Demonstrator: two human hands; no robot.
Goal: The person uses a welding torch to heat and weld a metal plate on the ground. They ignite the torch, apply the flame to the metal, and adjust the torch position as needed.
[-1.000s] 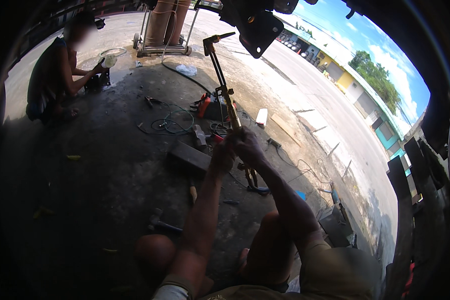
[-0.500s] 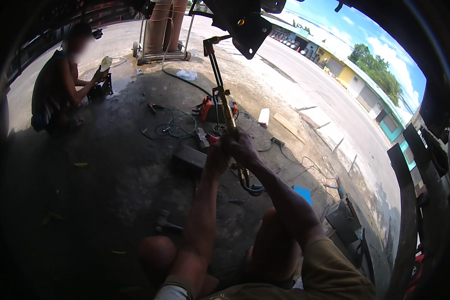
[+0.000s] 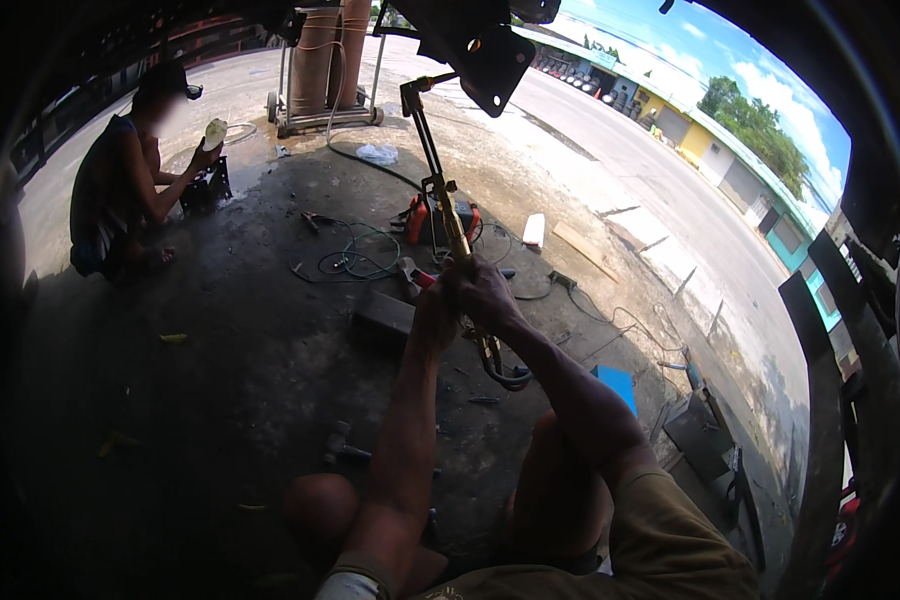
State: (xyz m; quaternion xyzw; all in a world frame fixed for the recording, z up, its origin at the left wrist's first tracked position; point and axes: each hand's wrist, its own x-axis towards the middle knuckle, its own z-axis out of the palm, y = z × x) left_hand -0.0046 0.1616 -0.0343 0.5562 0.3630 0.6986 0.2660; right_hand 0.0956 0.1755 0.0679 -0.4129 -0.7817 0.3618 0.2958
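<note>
Both my arms reach forward to a brass cutting torch (image 3: 456, 228), held upright with its bent head near the top of the view. My right hand (image 3: 485, 292) is wrapped round the torch body, and my left hand (image 3: 436, 312) is closed on its lower part just beside it. The left fingers are partly hidden. The torch tip points at a dark metal plate (image 3: 505, 72) with round holes, hanging overhead; I cannot tell whether it touches. From the torch's lower end a hose (image 3: 510, 380) curves away.
A co-worker (image 3: 135, 190) squats at left, holding a pale object. Gas cylinders (image 3: 315, 60) stand on a trolley behind. On the floor are an orange-and-black machine (image 3: 432, 220), cables (image 3: 355, 255), a dark block (image 3: 382, 322), a hammer (image 3: 340, 440) and a blue piece (image 3: 615, 385).
My view has shifted slightly, so the floor items sit a little farther right. Both hands keep their hold on the torch, its tip still by the plate. The co-worker's head appears slightly raised.
</note>
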